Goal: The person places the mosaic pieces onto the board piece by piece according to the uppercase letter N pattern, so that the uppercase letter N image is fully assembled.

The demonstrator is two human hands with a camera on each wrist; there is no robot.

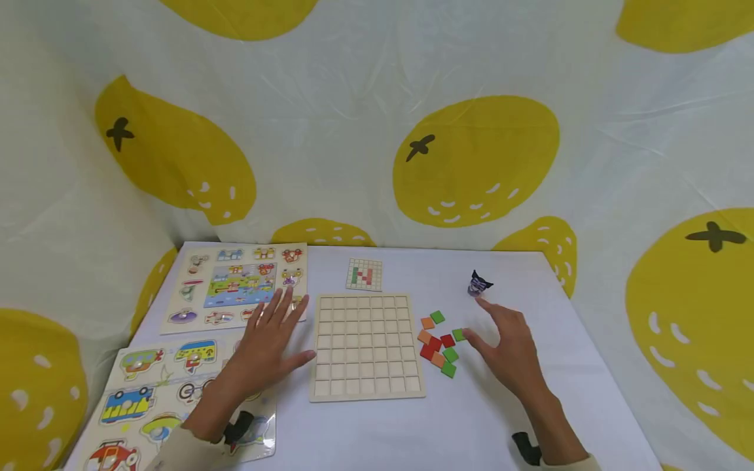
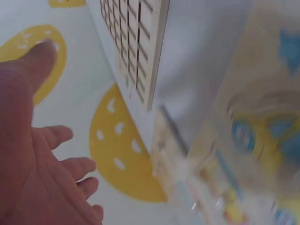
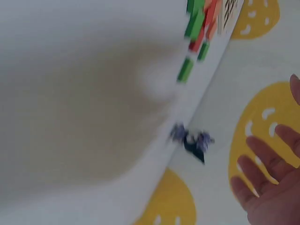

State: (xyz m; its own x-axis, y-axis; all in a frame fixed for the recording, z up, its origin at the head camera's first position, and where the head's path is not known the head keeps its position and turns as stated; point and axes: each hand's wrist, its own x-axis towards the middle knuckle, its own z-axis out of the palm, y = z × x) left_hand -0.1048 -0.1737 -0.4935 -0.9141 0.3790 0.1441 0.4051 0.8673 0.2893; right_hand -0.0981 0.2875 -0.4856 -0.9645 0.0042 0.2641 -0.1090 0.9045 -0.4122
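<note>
A square wooden grid board (image 1: 365,347) with bare cells lies in the middle of the table. To its right is a loose cluster of several small square tiles in green, orange and red, among them a red tile (image 1: 448,341) and a green tile (image 1: 449,369). My left hand (image 1: 268,347), fingers spread and holding nothing, hovers at the board's left side, over the puzzle boards. My right hand (image 1: 508,343) is beside the tiles, thumb and fingers apart, with its thumb tip near a green tile (image 1: 459,335). Nothing is between its fingers.
Behind the board lies a small pattern card (image 1: 364,274) with red and green squares. A small dark purple crumpled item (image 1: 479,283) sits at the back right. Two picture puzzles, one far (image 1: 177,304) and one near (image 1: 132,415), cover the left side. A lemon-print cloth (image 1: 353,131) hangs behind.
</note>
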